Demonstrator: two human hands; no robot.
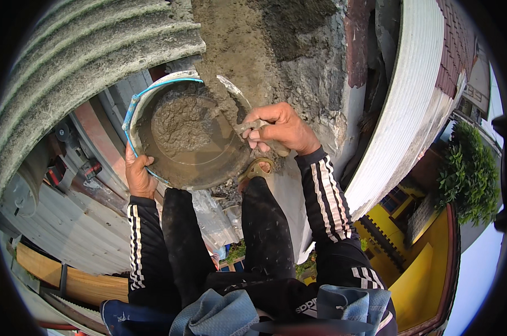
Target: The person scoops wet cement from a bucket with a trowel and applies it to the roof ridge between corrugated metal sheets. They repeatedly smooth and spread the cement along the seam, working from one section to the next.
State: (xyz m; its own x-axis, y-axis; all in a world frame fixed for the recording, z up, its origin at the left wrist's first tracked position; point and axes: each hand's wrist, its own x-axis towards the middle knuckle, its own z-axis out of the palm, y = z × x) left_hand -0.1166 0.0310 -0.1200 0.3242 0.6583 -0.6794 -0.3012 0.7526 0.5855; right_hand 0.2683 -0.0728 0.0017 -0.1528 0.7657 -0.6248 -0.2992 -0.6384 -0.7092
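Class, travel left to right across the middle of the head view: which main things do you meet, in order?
Left hand, wet grey mortar heap, right hand, pale corrugated sheet, leafy green tree.

Lit by soft daylight, bright on white roofing (396, 112) right of the bucket (145, 126). Bent, then blackened, farthest from it.

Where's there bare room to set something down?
Bare: the grey corrugated sheet, left of the muddy strip; the white corrugated sheet, right of the rough wall. Both may slope. Crowded: the bucket, holding mortar and gripped by the left hand, with the right hand and its tool at its right rim.
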